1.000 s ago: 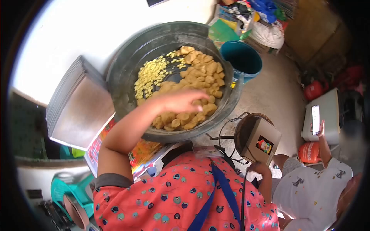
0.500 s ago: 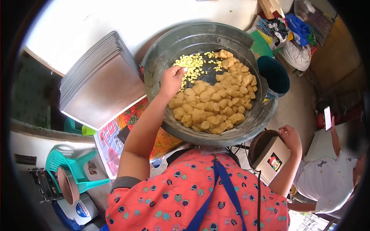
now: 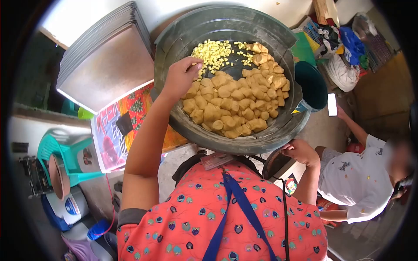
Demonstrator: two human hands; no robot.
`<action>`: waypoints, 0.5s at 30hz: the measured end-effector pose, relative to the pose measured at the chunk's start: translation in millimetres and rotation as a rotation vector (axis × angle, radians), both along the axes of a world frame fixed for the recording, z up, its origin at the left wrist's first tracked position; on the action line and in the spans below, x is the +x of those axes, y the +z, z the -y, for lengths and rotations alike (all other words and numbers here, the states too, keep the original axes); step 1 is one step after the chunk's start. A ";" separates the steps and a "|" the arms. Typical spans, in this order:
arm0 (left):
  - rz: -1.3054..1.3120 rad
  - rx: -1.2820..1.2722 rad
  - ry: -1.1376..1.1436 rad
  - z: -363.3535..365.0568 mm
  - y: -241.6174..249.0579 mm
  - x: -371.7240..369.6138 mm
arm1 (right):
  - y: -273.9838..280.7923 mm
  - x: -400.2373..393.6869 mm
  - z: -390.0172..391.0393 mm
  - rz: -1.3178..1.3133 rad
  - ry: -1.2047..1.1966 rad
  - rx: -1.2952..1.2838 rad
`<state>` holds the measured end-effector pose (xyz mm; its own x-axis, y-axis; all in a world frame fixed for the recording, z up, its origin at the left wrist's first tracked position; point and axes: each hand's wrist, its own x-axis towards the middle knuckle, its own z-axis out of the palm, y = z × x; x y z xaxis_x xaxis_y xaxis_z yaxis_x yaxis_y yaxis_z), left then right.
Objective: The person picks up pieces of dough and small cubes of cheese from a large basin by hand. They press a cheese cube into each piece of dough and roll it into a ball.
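A large dark green basin (image 3: 244, 21) holds many tan dough lumps (image 3: 235, 102) on its near and right side. Small yellow cubes (image 3: 213, 54) lie loose at its far left. My left hand (image 3: 180, 77) is over the basin's left side, beside the cubes, with thumb and fingertips pressed together; whatever is between them is too small to make out. Near the basin's lower right rim is my right hand (image 3: 301, 152), its fingers curled in a pinch, above a brown round container; anything between the fingers is hidden.
Stacked metal trays (image 3: 109, 65) lean at the left on a colourful covered table (image 3: 115, 139). A green chair (image 3: 48, 148) stands lower left. A dark bucket (image 3: 311, 87) is right of the basin. Another person (image 3: 355, 174) holds a phone (image 3: 332, 105) at the right.
The view has shifted, and the basin appears higher. My left hand has drawn slightly left from the cubes. My right hand has moved closer to the basin's rim. The other person's phone has shifted left.
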<state>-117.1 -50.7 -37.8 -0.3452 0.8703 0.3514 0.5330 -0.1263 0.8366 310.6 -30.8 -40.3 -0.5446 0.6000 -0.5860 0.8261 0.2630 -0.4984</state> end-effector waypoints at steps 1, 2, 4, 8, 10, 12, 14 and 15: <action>-0.001 -0.063 0.057 9.9 4.9 5.6 | 5.0 1.0 0.1 -0.075 -0.006 -0.083; -0.061 -0.169 0.130 20.2 10.7 10.1 | 7.3 3.2 1.5 -0.152 -0.009 -0.166; -0.101 -0.212 0.197 36.6 7.6 15.2 | 16.0 0.8 -2.7 -0.244 0.095 -0.265; -0.441 -0.331 0.163 63.5 -2.2 23.3 | 39.6 -15.4 -8.8 -0.310 0.251 -0.339; -0.549 -0.394 0.068 76.4 2.8 27.3 | 57.4 -34.3 -6.6 -0.278 0.331 -0.232; -0.540 -0.379 0.085 83.6 1.3 29.6 | 68.9 -49.8 -4.2 -0.249 0.338 -0.188; -0.626 -0.373 0.097 93.4 -5.6 30.4 | 72.8 -61.2 -3.1 -0.198 0.363 -0.143; -0.635 -0.353 0.096 99.8 -3.7 31.7 | 74.9 -66.4 -3.0 -0.172 0.377 -0.117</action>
